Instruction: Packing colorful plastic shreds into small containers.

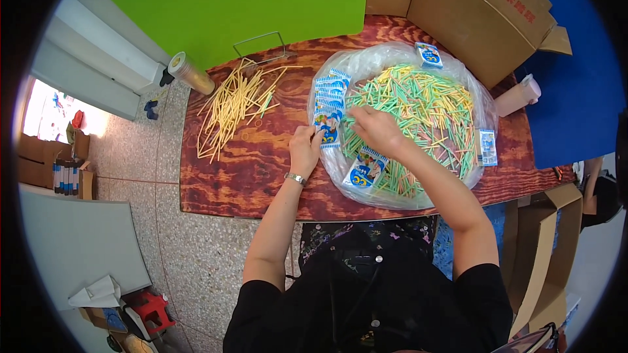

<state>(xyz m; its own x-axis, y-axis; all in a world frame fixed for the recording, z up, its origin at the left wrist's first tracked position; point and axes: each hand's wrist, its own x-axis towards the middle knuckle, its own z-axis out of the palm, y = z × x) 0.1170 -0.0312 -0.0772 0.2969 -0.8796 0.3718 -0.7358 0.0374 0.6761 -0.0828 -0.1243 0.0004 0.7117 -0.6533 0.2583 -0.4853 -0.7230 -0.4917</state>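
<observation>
Our left hand [305, 150] touched the flat blue-and-white plastic packet [329, 129] edging the clear plastic bag's [381, 54] left; right hand [376, 129] apart, couldn't tell grips.

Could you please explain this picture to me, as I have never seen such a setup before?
Certainly. There is no machine here, just a person working bare-handed. The single wide, curved view comes from a camera worn on the head, looking down.

On the reddish wood-grained table, a clear plastic bag lies spread under a heap of coloured sticks. A pile of pale yellow sticks lies to the left.

The left hand is at the edge of a blue-and-white packet; the right hand is over the heap's left side. Whether either grips anything is hard to tell.
</observation>
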